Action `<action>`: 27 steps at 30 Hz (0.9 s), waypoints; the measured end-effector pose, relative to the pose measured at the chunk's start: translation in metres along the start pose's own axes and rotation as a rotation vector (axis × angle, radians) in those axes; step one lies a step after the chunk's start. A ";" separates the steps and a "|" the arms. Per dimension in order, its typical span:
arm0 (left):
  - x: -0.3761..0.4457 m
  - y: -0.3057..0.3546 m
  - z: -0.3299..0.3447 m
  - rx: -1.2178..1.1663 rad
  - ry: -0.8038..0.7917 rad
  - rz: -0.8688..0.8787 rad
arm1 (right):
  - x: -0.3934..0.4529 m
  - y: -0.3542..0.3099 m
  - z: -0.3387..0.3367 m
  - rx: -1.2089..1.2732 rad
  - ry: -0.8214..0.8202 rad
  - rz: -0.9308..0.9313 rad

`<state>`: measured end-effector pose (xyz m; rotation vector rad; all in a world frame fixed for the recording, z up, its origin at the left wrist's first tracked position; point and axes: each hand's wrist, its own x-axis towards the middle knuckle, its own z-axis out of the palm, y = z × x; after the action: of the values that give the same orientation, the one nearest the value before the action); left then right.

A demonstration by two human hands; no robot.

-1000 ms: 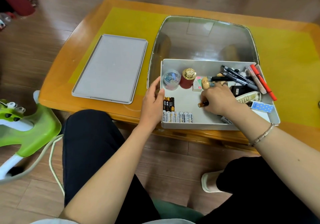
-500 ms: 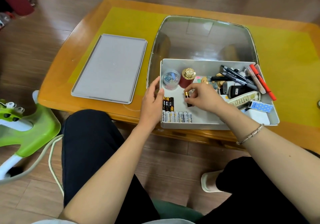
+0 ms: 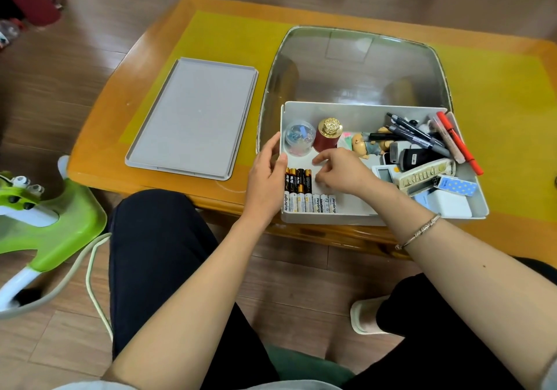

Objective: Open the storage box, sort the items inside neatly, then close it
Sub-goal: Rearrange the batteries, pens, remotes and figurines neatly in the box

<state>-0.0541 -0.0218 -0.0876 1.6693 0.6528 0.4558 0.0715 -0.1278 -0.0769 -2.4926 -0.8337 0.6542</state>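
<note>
white plastic box point(image 3: 355, 112): open, near edge of wooden tabletop point(image 3: 126, 136), partly over a glass inset
lid point(image 3: 193, 115): grey, flat on tabletop, left of box, apart from it
left hand point(image 3: 266, 175): grip around box's left wall, thumb on inner side, fingers outside
right hand point(image 3: 343, 172): inside box, fingers curled down just right of black batteries; cannot tell if the grip has anything in it
black batteries point(image 3: 298, 178): short row at left wall, side by side
white batteries point(image 3: 310, 203): longer row against near wall, just below black ones
clear tub point(image 3: 298, 136): far left corner, coloured clips inside
red jar point(image 3: 327, 136): gold cap, just right of tub
figurine point(image 3: 366, 145): small, lying mid-box
pens point(image 3: 422, 135): dark ones piled at right, tips over far right corner
red marker point(image 3: 458, 142): over right wall, sticking out
remote point(image 3: 425, 174): cream, right side, on the pile
dotted blue item point(image 3: 458, 184): near right wall
bracelet point(image 3: 419, 233): on right wrist
green appliance point(image 3: 45, 218): on floor, left, with cord
</note>
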 end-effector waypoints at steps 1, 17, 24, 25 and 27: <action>0.000 0.000 0.000 0.001 0.000 -0.001 | 0.000 -0.001 0.000 -0.005 0.001 0.004; 0.001 0.000 -0.001 -0.009 -0.038 -0.017 | -0.044 0.016 -0.074 -0.066 -0.063 0.004; -0.007 0.021 -0.005 0.776 0.111 0.439 | -0.094 0.032 -0.072 -0.276 -0.326 0.138; -0.007 0.028 -0.001 0.829 0.095 0.539 | -0.098 0.033 -0.072 -0.295 -0.352 0.166; -0.006 0.040 0.013 0.839 -0.075 0.671 | -0.104 0.036 -0.070 -0.322 -0.374 0.220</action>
<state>-0.0442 -0.0400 -0.0507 2.7076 0.1948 0.6318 0.0521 -0.2378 -0.0093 -2.8252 -0.8555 1.1715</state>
